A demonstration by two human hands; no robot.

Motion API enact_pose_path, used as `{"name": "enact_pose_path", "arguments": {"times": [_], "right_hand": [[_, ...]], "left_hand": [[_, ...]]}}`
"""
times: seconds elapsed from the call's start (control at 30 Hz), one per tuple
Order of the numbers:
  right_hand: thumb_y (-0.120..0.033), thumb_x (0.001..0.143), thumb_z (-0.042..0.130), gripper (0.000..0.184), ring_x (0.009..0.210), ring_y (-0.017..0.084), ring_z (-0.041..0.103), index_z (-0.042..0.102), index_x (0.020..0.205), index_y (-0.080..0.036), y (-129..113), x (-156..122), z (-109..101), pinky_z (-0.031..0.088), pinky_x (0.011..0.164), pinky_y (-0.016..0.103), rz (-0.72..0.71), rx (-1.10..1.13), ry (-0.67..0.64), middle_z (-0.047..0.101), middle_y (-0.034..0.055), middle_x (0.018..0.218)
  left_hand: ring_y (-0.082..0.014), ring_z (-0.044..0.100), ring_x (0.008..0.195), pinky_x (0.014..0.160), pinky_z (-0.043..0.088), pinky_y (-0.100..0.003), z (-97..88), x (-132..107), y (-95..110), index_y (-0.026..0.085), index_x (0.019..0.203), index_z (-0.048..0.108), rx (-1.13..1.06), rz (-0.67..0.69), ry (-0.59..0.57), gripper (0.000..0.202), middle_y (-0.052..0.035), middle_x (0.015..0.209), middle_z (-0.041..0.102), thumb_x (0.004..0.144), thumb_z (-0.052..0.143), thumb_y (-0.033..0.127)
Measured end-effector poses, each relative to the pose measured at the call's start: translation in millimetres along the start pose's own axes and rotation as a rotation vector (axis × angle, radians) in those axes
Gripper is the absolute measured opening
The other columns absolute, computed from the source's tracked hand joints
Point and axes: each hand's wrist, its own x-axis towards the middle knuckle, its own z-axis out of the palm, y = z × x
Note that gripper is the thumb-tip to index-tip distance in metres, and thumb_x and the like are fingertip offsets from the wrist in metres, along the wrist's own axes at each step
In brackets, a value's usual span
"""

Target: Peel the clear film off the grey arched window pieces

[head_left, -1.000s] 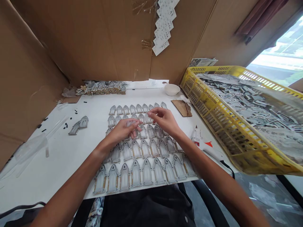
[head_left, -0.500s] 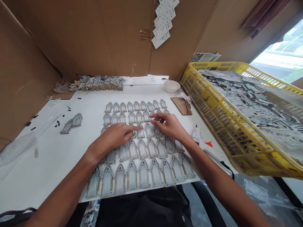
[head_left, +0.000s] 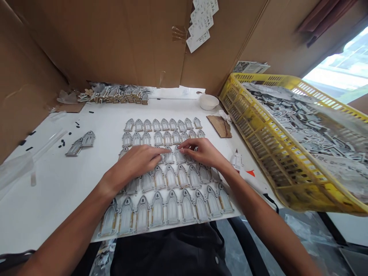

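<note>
Though five rows of frames (head_left: 172, 209) lie arranged, parts (head_left: 299, 111) heap crate (head_left: 310, 193); left hand (head_left: 140, 158), forefinger extended, right hand (head_left: 202, 151) at third row, pinch unclear.

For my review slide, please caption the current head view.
Left hand and right hand over rows of arched pieces on a white table, a yellow basket at right.

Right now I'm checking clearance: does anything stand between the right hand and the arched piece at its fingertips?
Nothing visible does: the right hand has its fingertips at the arched piece, and the left hand lies left of it, not between.
</note>
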Motion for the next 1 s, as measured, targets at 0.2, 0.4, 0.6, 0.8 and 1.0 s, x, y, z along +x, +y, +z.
{"name": "enact_pose_path", "arguments": {"times": [0.2,0.4,0.6,0.8,1.0], "right_hand": [[-0.03,0.103,0.076,0.017,0.089,0.022,0.075,0.09,0.11,-0.026,2.1,-1.1,1.7,0.052,0.081,0.035,-0.031,0.013,-0.013,0.089,0.0041,0.108],[-0.03,0.102,0.078,0.017,0.088,0.021,0.073,0.09,0.114,-0.027,4.1,-1.2,2.5,0.053,0.079,0.035,-0.043,-0.023,0.002,0.087,0.0055,0.11],[-0.031,0.102,0.079,0.018,0.082,0.019,0.068,0.089,0.116,-0.028,3.8,-1.4,1.3,0.051,0.076,0.033,-0.039,-0.046,-0.025,0.082,0.0038,0.101],[-0.032,0.101,0.081,0.021,0.076,0.017,0.063,0.088,0.12,-0.027,4.3,-2.5,-1.7,0.051,0.076,0.033,-0.046,-0.067,-0.004,0.08,0.0032,0.1],[-0.028,0.099,0.082,0.016,0.074,0.017,0.064,0.088,0.113,-0.025,4.8,-3.0,-0.7,0.05,0.077,0.033,-0.037,-0.137,-0.017,0.079,0.0029,0.096]], "left_hand": [[-0.032,0.081,0.097,0.082,0.052,-0.039,8.2,1.6,5.2,0.039,0.153,0.074,0.076,0.008,-0.037,0.058,-0.0098,0.108,0.089,0.103,0.046,0.026],[-0.0321,0.081,0.096,0.079,0.051,-0.039,8.4,1.3,1.4,0.041,0.15,0.076,0.031,0.016,-0.015,0.057,-0.009,0.114,0.089,0.102,0.047,0.027],[-0.0298,0.082,0.1,0.08,0.052,-0.038,8.8,2.1,-2.5,0.038,0.143,0.082,0.041,0.029,0.007,0.054,-0.0073,0.12,0.089,0.102,0.047,0.028],[-0.0309,0.082,0.106,0.085,0.052,-0.039,8.7,2.6,-4.3,0.031,0.132,0.086,0.045,0.028,0.03,0.051,-0.0079,0.122,0.089,0.102,0.044,0.028],[-0.0305,0.081,0.101,0.084,0.052,-0.039,9.5,3.0,-2.8,0.035,0.141,0.083,0.042,0.018,0.037,0.053,-0.0088,0.117,0.089,0.102,0.048,0.027]]}}
